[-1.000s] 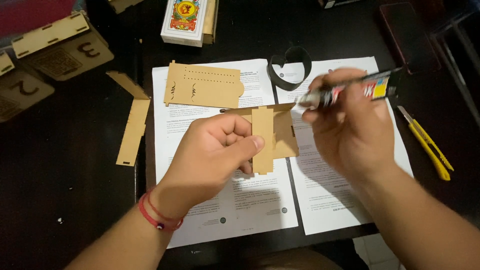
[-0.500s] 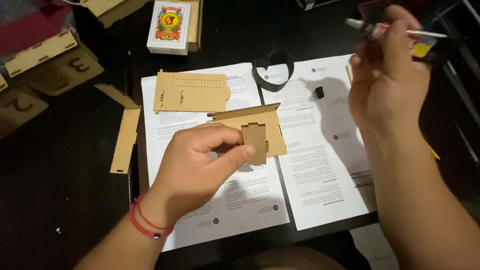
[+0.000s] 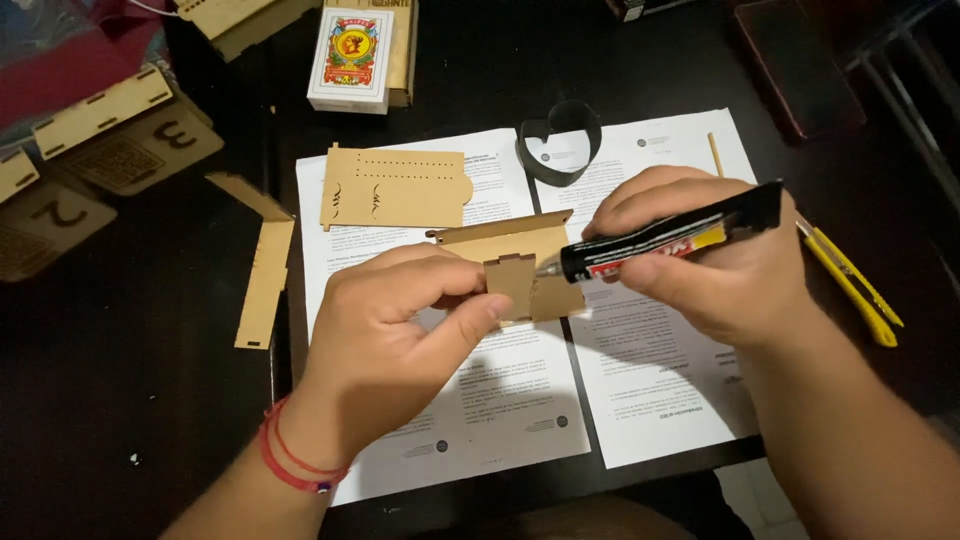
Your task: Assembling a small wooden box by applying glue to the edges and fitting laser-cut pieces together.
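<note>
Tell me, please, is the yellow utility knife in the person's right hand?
No, the yellow utility knife lies on the table beside the right hand, which holds a black glue tube.

Small notched panel (image 3: 520, 285): thin laser-cut wood, matt tan, smooth faces. Glue tube (image 3: 665, 240): glossy black plastic, printed label. Slotted panel (image 3: 395, 187): same matt wood. Printed sheets (image 3: 500, 400): white matt paper. Utility knife (image 3: 850, 280): yellow plastic. Tabletop (image 3: 130, 400): dark, matt.
</note>
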